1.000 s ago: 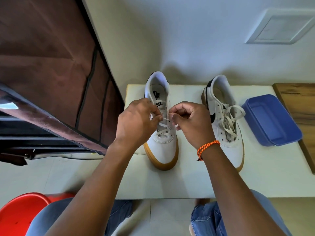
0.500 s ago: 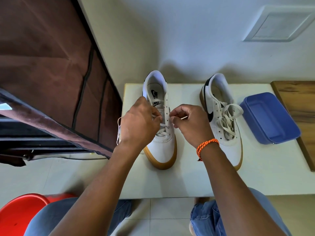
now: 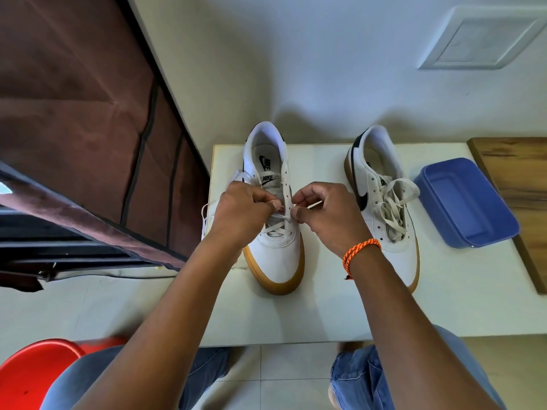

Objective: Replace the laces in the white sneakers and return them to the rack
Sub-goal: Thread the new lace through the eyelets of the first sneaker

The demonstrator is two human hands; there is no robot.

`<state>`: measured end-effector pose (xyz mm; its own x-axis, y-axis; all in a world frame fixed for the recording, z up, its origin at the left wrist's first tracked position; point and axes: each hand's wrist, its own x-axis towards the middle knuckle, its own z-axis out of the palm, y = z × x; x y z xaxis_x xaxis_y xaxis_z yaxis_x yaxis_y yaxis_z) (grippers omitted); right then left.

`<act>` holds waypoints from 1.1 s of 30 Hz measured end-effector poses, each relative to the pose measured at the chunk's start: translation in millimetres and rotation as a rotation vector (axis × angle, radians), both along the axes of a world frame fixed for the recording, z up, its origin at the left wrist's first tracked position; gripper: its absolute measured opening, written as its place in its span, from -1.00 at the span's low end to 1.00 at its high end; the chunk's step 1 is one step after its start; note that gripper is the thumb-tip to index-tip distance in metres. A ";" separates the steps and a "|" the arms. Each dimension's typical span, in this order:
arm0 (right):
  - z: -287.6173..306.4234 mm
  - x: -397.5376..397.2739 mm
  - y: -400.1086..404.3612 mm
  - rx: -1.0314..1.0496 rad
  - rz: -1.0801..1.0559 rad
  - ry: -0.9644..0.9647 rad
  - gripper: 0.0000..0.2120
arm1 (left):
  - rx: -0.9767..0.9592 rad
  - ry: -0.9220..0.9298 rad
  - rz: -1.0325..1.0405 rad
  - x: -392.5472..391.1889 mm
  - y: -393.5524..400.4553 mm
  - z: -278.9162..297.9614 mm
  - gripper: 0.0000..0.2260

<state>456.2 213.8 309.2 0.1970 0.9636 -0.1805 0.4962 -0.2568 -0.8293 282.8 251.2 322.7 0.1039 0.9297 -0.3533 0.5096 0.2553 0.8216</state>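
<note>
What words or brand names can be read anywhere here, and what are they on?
"NIKE", with the swoosh mark under it: on the tongue label of the left sneaker.
A dark logo print on that sneaker's insole: too foreshortened to read.
A small tag on the right sneaker tongue: too small to read.

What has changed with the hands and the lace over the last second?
A loop of lace has come out to the left of the left hand, where none showed a second ago. The right hand now has a lace tip poking from its pinch, and both hands still grip the lace over the left sneaker. The right sneaker, blue container and table have not moved.
</note>
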 end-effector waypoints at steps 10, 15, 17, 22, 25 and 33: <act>2.8 -2.0 -1.9 0.025 0.020 -0.089 -0.86 | 0.027 0.030 0.012 8.3 -7.8 -11.1 -0.75; 10.1 1.4 -3.2 0.034 0.086 -0.108 -0.85 | 0.096 0.097 -0.169 1.9 -2.7 -0.9 -0.83; 11.3 3.5 -3.6 0.044 0.102 -0.108 -0.85 | 0.123 0.121 -0.234 -1.7 -1.6 2.9 -0.90; 6.2 1.4 -2.6 0.124 0.095 -0.154 -0.91 | 0.142 0.227 -0.290 -3.2 -1.3 2.2 -0.81; 8.6 0.5 -0.9 0.153 0.103 -0.087 -0.87 | 0.149 0.269 -0.305 -5.3 -0.5 1.8 -0.82; 35.4 -1.9 -0.9 0.268 0.057 0.708 -0.97 | 0.130 0.286 -0.326 -7.1 2.3 3.4 -0.80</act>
<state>454.3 212.8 344.6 0.0694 0.9976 -0.0039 -0.1713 0.0080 -0.9852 275.7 253.5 326.0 0.3136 0.9033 -0.2928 0.7574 -0.0520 0.6509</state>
